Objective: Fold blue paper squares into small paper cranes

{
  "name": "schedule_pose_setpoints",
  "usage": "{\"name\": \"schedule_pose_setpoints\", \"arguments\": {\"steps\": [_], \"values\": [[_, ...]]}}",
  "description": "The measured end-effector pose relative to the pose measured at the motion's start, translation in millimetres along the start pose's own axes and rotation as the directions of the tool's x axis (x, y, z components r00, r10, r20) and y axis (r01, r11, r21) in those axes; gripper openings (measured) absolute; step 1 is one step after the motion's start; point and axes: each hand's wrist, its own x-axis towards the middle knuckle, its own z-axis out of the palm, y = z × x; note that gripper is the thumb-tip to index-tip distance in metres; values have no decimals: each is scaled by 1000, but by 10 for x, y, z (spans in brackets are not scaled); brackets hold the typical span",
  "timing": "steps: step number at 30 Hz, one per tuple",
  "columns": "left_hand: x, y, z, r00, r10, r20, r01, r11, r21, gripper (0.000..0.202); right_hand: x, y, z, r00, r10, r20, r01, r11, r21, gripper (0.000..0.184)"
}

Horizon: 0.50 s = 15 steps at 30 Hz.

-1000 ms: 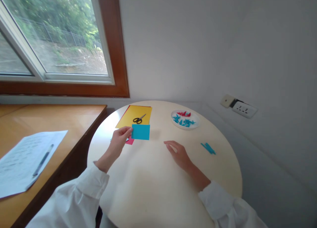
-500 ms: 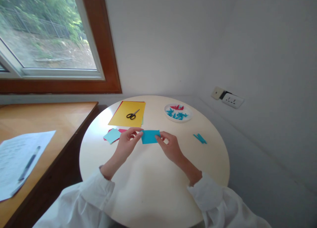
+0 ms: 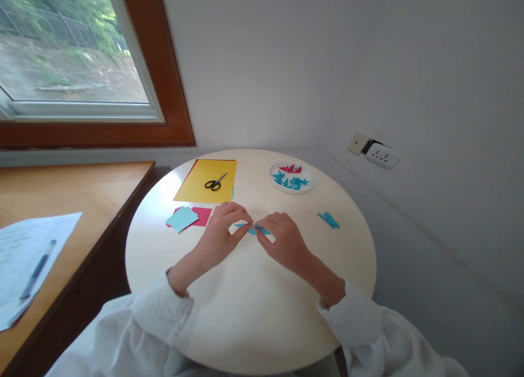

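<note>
Both my hands meet over the middle of the round cream table (image 3: 245, 306). My left hand (image 3: 223, 232) and my right hand (image 3: 280, 238) pinch a small blue paper (image 3: 254, 228) between their fingertips; most of the paper is hidden by the fingers. A light blue square (image 3: 182, 218) lies on a red sheet (image 3: 201, 216) just left of my left hand. Behind them black scissors (image 3: 215, 183) rest on a yellow sheet (image 3: 207, 181).
A white plate (image 3: 292, 178) holding several small blue and red folded pieces stands at the back right. A blue folded strip (image 3: 328, 220) lies right of my hands. A wooden desk (image 3: 73, 197) with a paper and pen (image 3: 35, 270) is at left. Wall sockets (image 3: 382, 155) sit at right.
My left hand carried the blue paper from the left to the table's middle, my right hand joined it, and the flat paper is now folded small between both hands.
</note>
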Motion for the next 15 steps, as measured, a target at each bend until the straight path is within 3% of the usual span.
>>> {"name": "schedule_pose_setpoints", "arguments": {"steps": [5,8,12,15], "values": [[-37,-99,28,1000,-15,-2,15,998,61,7,-24,75,25,995,-40,-93,41,999,1,8],[-93,-192,87,998,69,3,-69,989,131,9,-68,140,13,983,-136,-126,134,991,-30,6],[-184,-320,204,966,239,100,-256,936,242,15,-180,237,25,945,-324,-32,313,932,-181,14],[-286,-362,312,953,234,194,-282,920,272,16,-290,283,103,929,-355,102,370,896,-247,19]]}}
